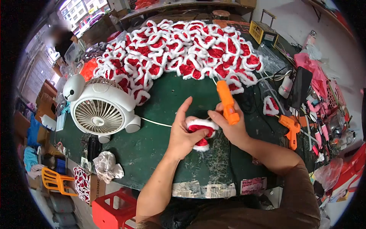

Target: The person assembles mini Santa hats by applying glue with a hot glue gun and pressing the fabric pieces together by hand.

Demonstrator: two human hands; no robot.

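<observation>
Left hand [182, 133]: pinching the piece [199, 123] — thumb on top.
Right hand [235, 129]: gripping gun [227, 103], fingertips near piece.
Piece: above desk [162, 97], between hands.
Gluing: likely step — calls for steady pressing.

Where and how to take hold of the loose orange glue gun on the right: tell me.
Take the orange glue gun by its handle, probably coming from the near left: the handle points to the near side, the barrel slants left and away, and pink rolls lie to its right.
</observation>
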